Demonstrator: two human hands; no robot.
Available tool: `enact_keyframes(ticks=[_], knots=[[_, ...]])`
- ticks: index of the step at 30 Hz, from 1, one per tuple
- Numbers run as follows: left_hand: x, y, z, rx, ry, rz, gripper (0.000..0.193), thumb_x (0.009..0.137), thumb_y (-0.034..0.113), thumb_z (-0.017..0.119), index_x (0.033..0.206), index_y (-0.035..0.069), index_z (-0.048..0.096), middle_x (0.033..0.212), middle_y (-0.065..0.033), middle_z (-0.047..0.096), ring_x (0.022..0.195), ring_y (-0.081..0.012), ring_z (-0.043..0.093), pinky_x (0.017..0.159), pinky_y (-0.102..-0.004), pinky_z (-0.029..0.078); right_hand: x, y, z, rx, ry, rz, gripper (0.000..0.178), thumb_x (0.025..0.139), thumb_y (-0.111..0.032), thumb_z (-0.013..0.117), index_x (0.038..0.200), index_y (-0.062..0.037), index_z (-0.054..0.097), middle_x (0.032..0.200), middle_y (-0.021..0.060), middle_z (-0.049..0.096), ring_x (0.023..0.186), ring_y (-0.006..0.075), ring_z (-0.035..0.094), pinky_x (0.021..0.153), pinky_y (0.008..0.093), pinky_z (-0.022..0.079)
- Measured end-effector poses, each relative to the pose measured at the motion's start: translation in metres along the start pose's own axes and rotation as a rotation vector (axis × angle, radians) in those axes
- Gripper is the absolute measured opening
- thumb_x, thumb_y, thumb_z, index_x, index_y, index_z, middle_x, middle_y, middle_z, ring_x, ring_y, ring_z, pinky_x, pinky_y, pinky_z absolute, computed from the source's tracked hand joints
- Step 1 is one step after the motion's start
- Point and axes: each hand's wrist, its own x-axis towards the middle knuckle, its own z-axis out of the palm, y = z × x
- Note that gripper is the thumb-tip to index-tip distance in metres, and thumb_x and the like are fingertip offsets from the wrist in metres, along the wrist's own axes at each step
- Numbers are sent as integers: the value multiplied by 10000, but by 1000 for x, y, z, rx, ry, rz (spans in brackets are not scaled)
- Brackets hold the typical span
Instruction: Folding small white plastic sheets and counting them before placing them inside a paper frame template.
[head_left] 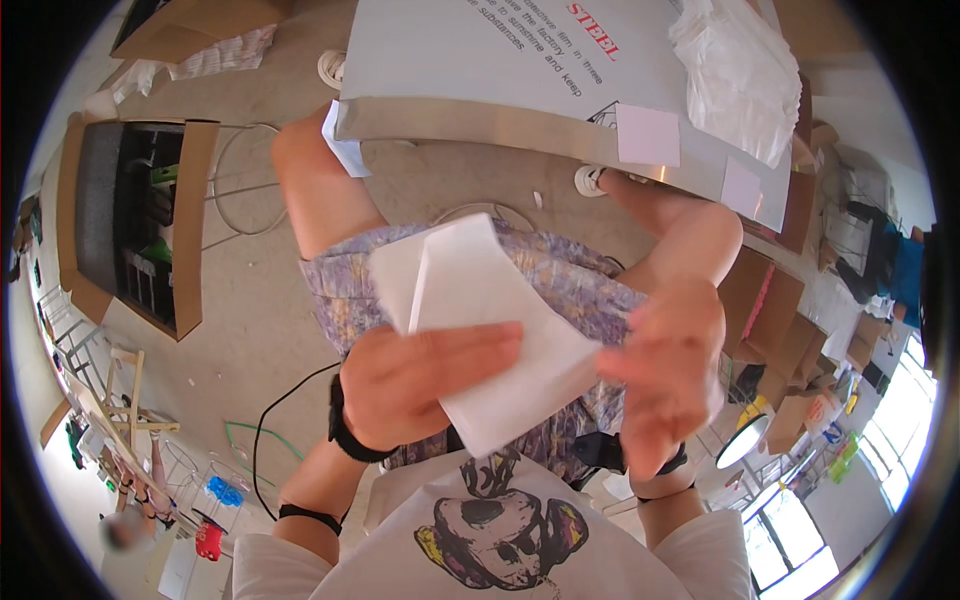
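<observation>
Left hand (pixel 415 385) grip clamps folded white paper (pixel 480 320); right hand (pixel 665 375) grip open, fingertips touching its edge.

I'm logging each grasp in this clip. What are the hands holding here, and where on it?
A folded white paper sheet: left hand pinches its lower left edge, right hand touches its right corner.

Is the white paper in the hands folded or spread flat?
Folded: the white paper shows a crease and two overlapping layers, held between the left hand and right hand.
</observation>
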Motion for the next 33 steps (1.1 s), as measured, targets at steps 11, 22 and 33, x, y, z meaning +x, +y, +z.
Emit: enact_keyframes(ticks=[11, 22, 33], knots=[[-3, -5, 22, -1621, 407, -1394, 186, 901, 61, 610, 1078, 4, 619, 1014, -107, 675, 887, -212, 694, 678, -255, 592, -15, 53, 32, 1006, -155, 806, 710, 880, -563, 547, 1193, 75, 548, 1184, 135, 588, 1104, 202, 549, 952, 353, 429], [6, -24, -5, -1510, 217, -1271, 198, 938, 245, 591, 935, 49, 618, 844, -37, 670, 601, -93, 647, 442, -179, 431, 9, 34, 31, 780, -159, 1025, 316, 830, -65, 693, 1120, 31, 610, 982, 36, 653, 880, 92, 607, 777, 251, 489], [27, -34, 34, -1509, 269, -860, 729, 917, 485, 494, 1412, -11, 295, 1379, -186, 445, 1246, -315, 474, 1028, -438, 400, 23, 36, 42, 912, -90, 1130, 303, 834, -86, 688, 1093, 51, 612, 937, 48, 660, 847, 81, 613, 748, 235, 486]])
